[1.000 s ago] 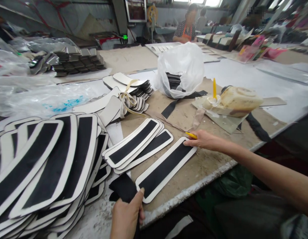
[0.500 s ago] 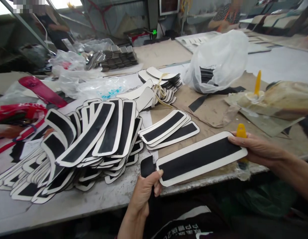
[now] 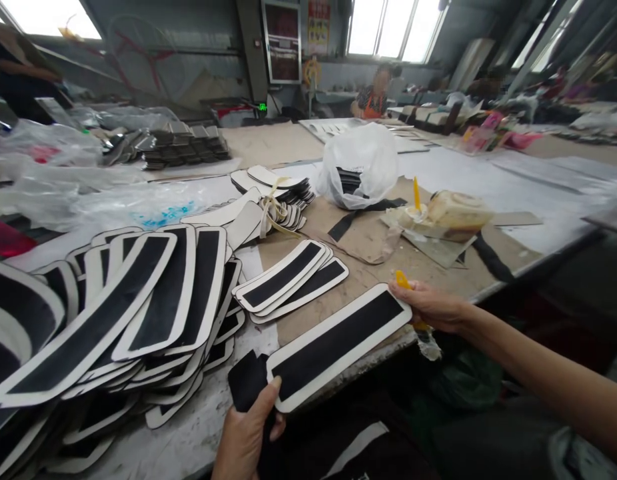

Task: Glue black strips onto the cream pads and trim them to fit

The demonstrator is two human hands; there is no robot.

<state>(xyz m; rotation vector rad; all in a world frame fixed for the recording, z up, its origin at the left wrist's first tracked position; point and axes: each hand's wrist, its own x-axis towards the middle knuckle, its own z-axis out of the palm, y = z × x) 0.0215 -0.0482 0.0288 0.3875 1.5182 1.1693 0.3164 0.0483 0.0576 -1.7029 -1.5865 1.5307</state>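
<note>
Between my two hands is a long white panel with a black strip [image 3: 338, 347] along its middle, tilted up to the right. At its lower left corner, my left hand [image 3: 251, 423] pinches the panel, thumb on top, and also holds loose black strips [image 3: 246, 380]. My right hand [image 3: 428, 303] grips the other end, together with a yellow tool [image 3: 402, 280] whose lower end carries a whitish lump. Just beyond the panel lies a small pile of similar panels [image 3: 293, 277]. A large heap of them [image 3: 153, 300] spreads to the left of my left hand.
Tied white pieces [image 3: 268, 200] lie behind the heap. A clear plastic bag [image 3: 361, 160] holds dark pieces. To the right sits a yellowed container [image 3: 458, 213] beside an upright yellow stick [image 3: 416, 193]. The table's front edge [image 3: 368, 367] runs under the panel. People are in the background.
The camera view has swung to the right, so the table's things appear further left. Both hands still hold the same panel, in much the same pose.
</note>
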